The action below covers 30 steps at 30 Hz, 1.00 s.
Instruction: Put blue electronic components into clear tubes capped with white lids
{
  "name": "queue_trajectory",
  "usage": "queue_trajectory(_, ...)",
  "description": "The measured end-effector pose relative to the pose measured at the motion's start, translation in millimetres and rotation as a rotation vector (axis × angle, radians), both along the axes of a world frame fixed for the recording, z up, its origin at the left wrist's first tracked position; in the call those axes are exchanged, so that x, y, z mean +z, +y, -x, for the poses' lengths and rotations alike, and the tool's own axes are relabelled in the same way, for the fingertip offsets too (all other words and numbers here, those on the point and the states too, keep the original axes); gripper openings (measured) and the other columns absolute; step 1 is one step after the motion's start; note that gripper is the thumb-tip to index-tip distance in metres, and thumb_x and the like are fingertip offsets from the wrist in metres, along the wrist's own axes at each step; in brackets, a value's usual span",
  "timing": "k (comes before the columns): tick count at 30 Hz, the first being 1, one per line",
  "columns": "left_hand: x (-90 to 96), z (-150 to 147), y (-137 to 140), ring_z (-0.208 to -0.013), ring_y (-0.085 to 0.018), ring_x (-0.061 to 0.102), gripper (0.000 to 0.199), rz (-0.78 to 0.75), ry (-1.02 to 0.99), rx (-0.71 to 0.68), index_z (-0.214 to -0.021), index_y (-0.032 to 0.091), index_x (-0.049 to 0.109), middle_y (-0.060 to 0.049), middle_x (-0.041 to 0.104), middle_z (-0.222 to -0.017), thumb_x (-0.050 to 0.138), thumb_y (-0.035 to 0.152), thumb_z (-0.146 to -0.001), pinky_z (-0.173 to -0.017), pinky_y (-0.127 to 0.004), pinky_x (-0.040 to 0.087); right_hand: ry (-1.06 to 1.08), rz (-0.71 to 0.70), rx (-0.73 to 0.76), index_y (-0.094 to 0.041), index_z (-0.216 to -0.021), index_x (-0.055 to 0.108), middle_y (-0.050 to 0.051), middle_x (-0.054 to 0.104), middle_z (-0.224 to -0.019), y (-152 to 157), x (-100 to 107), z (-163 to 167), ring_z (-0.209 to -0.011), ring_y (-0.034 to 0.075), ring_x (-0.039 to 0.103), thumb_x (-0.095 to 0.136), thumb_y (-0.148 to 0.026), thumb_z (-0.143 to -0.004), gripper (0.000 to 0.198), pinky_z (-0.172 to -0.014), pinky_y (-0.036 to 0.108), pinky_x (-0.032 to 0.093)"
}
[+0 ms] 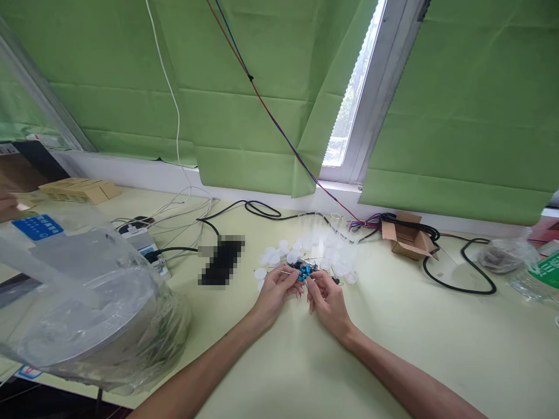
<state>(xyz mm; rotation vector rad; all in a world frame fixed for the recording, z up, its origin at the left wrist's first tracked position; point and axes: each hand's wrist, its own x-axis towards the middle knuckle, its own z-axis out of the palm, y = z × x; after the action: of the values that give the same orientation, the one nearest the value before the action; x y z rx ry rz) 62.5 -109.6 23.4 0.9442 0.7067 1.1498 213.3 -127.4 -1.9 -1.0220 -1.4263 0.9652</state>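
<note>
Near the middle of the table, my left hand (pixel 274 289) is closed in a pinch on a small blue electronic component (pixel 301 275), with a thin wire lead showing across the fingers. Just to its right, my right hand (pixel 328 298) is also pinched, its fingertips almost meeting the left ones. What sits between the right fingers is too small to make out. Behind both hands lies a pile of blue and black components (pixel 308 270) with wire leads, partly hidden by the fingers. Around the pile are translucent round caps (pixel 273 256) and clear plastic tubes (pixel 329 235).
A black pixelated object (pixel 222 262) lies left of the caps, near a power strip (pixel 151 250) and cables. A large plastic-wrapped container (pixel 96 320) fills the left side. At right are an open cardboard box (pixel 408 237), a black cable (pixel 458 289) and a clear bottle (pixel 535 282).
</note>
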Motion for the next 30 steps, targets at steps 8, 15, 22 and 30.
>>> queue_trajectory(8,1.7,-1.6,-1.3,-0.061,-0.015,0.061,0.023,-0.002,0.003,-0.021,-0.08,0.016,0.06,-0.002,0.064,-0.066,0.075,0.034,-0.079,-0.056,-0.027,0.048,-0.051,0.004,-0.035,-0.021,-0.069,0.047,-0.008,0.041,-0.044,-2.1,1.2,-0.7,-0.036,0.009,0.041,0.045,-0.047,-0.097,0.039,-0.04,0.021,0.034)
queue_trajectory(15,1.9,-2.8,-2.7,-0.061,-0.015,0.061,0.022,-0.003,0.015,-0.052,-0.079,0.017,0.061,-0.002,0.066,-0.064,0.074,0.034,-0.08,-0.057,-0.026,0.048,-0.115,-0.034,-0.105,-0.021,-0.059,0.044,-0.005,0.042,-0.039,-1.2,4.2,0.9,-0.036,0.01,0.039,0.039,-0.051,-0.098,0.05,-0.045,0.024,0.034)
queue_trajectory(22,5.4,-1.9,1.9,-0.059,-0.013,0.059,0.025,0.007,-0.007,0.058,-0.078,0.015,0.064,-0.002,0.066,-0.067,0.078,0.035,-0.075,-0.056,-0.025,0.047,-0.043,0.017,-0.046,-0.018,-0.087,0.055,-0.006,0.05,-0.048,-1.6,5.9,1.1,-0.037,0.01,0.043,0.043,-0.051,-0.097,0.036,-0.041,0.022,0.035)
queue_trajectory(30,4.5,-0.6,4.3,-0.06,-0.013,0.058,0.023,0.025,0.022,0.034,-0.079,0.016,0.065,-0.002,0.066,-0.067,0.077,0.035,-0.076,-0.059,-0.025,0.048,0.001,0.002,0.022,-0.019,-0.104,0.052,-0.004,0.055,-0.057,1.2,5.8,1.6,-0.039,0.009,0.045,0.049,-0.048,-0.095,0.031,-0.04,0.02,0.037)
